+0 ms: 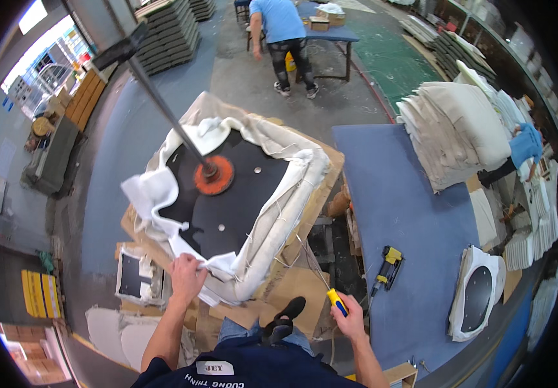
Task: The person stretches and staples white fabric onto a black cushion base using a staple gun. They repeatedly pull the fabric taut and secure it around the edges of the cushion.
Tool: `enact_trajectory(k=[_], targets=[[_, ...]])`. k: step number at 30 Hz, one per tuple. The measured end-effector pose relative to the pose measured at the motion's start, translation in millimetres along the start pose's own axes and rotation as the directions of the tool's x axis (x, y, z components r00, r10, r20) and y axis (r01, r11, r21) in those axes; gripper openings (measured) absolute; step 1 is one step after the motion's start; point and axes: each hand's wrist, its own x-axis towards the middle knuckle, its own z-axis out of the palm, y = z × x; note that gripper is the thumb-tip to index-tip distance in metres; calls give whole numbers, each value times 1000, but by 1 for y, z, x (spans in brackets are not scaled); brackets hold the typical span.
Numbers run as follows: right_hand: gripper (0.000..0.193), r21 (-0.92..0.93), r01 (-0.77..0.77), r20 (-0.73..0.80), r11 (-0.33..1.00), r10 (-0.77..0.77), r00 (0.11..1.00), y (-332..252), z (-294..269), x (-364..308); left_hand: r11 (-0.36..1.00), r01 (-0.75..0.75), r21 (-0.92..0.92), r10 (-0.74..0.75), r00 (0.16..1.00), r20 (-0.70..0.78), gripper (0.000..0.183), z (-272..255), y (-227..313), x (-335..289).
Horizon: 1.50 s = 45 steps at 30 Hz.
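Observation:
A large upholstered seat cushion [230,213] lies upside down before me, its black base board showing inside a border of white cloth. The cloth is bunched along the left side and laced with thread along the right. An orange round pad [214,175] on a metal rod presses on the board. At the near edge my left hand [188,279] is closed on the white fabric [217,264]. To the right of the cushion, my right hand [351,317] grips the yellow and blue handle of a screwdriver [337,301]. Its long thin shaft points up toward the cushion's corner.
A blue-topped table [408,200] stands at right, holding a yellow and black staple gun [387,268], stacked beige covers [453,129] and a smaller padded piece [476,294]. A finished-looking small seat [140,277] sits lower left. One person [279,32] bends far ahead; another [523,145] works far right.

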Motion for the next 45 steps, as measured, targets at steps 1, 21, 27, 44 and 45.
enact_trajectory(k=[1,21,27,44,45], targets=[[40,-79,90,43,993,-87,995,-13,-4,13,999,45,-16,-46,996,-77,33,-6,4,-1],[48,-531,226,319,817,-54,946,-169,101,60,999,-47,-2,47,997,68,66,62,-58,78],[48,-644,267,388,717,6,922,-209,104,84,1000,-28,3,28,999,44,68,66,-76,92],[56,-734,586,630,343,19,777,-291,118,130,993,-119,-14,119,993,-4,62,54,-96,102],[55,-730,576,621,367,7,783,-285,117,130,993,-119,-9,119,993,-1,62,53,-96,102]])
